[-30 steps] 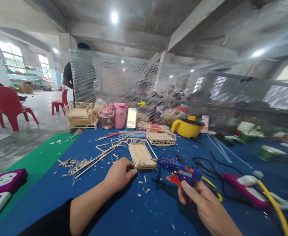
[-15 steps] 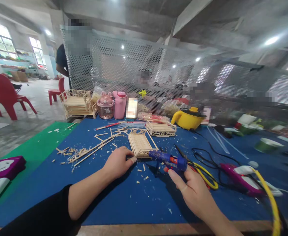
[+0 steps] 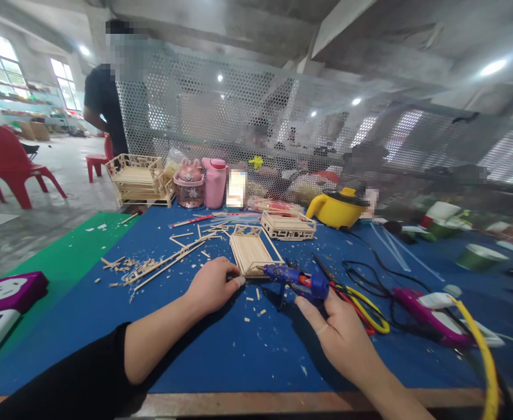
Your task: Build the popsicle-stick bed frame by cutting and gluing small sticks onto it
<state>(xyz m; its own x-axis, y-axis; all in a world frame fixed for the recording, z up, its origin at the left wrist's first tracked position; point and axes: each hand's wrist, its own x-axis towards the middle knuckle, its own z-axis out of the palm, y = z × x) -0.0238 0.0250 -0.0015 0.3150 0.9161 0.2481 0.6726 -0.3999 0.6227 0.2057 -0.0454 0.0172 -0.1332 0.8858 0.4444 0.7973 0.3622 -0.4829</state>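
Midway between the near and far edges of the blue-covered desk [image 3: 221,367] lies a small, pale wooden-stick frame with a slatted base [image 3: 251,252]. The left hand [image 3: 215,286], half curled, touches its near-left corner; whether it pinches, I cannot tell. The right hand [image 3: 344,326] is wrapped around a blue glue gun [image 3: 289,276], tip at the frame's near side.

TEXT: none legible | blue hot-glue gun [image 3: 295,280]: surface marks too small to read | upright panel [image 3: 237,189] beside pink jug [image 3: 215,185]: pixelated | red-and-white plastic packet [image 3: 276,206]: too blurred to read
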